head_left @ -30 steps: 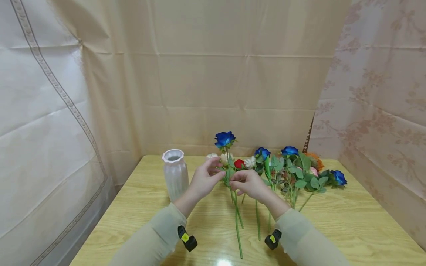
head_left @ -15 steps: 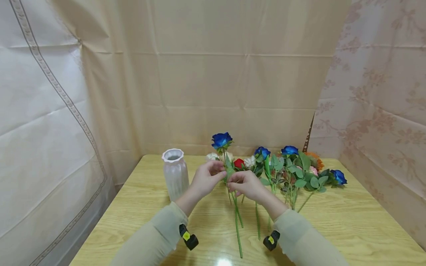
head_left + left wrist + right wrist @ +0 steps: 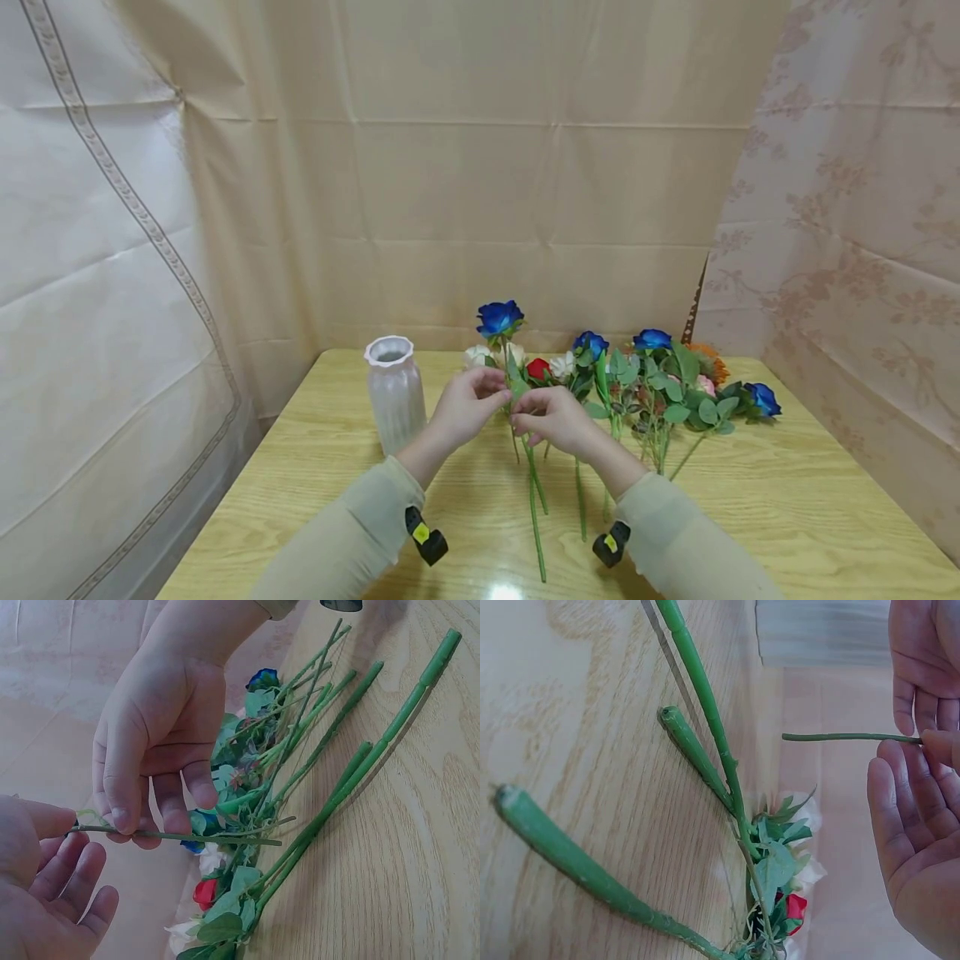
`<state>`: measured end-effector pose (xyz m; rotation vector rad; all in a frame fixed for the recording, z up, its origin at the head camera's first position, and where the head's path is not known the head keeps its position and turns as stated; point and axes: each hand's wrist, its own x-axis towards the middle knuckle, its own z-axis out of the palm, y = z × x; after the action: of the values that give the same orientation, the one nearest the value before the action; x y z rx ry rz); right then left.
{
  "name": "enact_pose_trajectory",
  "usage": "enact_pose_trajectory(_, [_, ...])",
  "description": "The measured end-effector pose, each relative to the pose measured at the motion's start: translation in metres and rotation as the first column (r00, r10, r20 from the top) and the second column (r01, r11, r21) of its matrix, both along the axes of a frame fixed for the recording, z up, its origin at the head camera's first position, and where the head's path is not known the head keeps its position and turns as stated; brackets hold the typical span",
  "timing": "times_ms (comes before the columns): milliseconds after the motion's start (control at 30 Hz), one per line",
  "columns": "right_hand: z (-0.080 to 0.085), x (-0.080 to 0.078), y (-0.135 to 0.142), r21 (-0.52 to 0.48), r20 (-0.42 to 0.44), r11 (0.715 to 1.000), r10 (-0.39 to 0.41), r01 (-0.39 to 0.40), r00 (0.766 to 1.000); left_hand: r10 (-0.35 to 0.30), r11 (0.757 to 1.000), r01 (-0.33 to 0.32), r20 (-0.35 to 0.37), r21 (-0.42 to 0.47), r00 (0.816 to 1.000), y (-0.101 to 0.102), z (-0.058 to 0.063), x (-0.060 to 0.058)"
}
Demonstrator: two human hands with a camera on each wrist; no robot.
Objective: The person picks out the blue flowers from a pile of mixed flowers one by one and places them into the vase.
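Note:
A blue rose [image 3: 500, 318] stands upright above both hands, its thin green stem [image 3: 184, 836] running down between them. My left hand [image 3: 467, 407] pinches that stem between thumb and finger, just below the bloom's leaves. Close beside it, my right hand [image 3: 557, 418] pinches the same stem lower down with thumb and fingertips, the other fingers loosely bent. The stem's cut end [image 3: 787, 737] sticks out free past the right hand. The white fluted vase [image 3: 396, 400] stands upright to the left of my left hand, its scalloped mouth facing up.
Behind the hands lie white roses [image 3: 562, 365] and a red rose [image 3: 538, 369]. Their long green stems [image 3: 537, 533] point toward me on the wooden table [image 3: 300, 492]. At right is a leafy heap with blue roses [image 3: 652, 340] and an orange flower [image 3: 708, 362]. Curtains hang around the table.
The blue rose has shifted slightly left and down, with my right hand moving a little left along with it. Over the last half second both hands are nearly still.

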<state>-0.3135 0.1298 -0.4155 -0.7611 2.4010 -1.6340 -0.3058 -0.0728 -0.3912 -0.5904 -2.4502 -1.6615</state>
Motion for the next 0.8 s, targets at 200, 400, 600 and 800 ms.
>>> enact_pose_trajectory(200, [-0.0011, 0.001, -0.0007, 0.011, 0.007, 1.0, 0.004, -0.004, 1.0, -0.001, 1.0, 0.001, 0.001, -0.01, 1.0, -0.0006, -0.0015, -0.0016])
enact_pose_trajectory(400, [-0.0003, 0.0021, -0.0016, 0.007, 0.006, 1.0, 0.005, -0.005, 1.0, -0.003, 1.0, 0.003, 0.005, -0.007, 1.0, -0.0001, -0.0021, -0.0021])
enact_pose_trajectory(600, [0.0, 0.0039, -0.0017, 0.005, 0.013, 1.0, -0.003, 0.003, 1.0, -0.001, 1.0, 0.001, 0.006, -0.008, 1.0, 0.0009, -0.003, -0.0018])
enact_pose_trajectory(800, [-0.0008, 0.003, -0.0018, 0.002, 0.017, 1.0, -0.004, 0.004, 1.0, 0.003, 1.0, -0.003, 0.006, -0.012, 1.0, 0.0008, -0.0037, -0.0013])
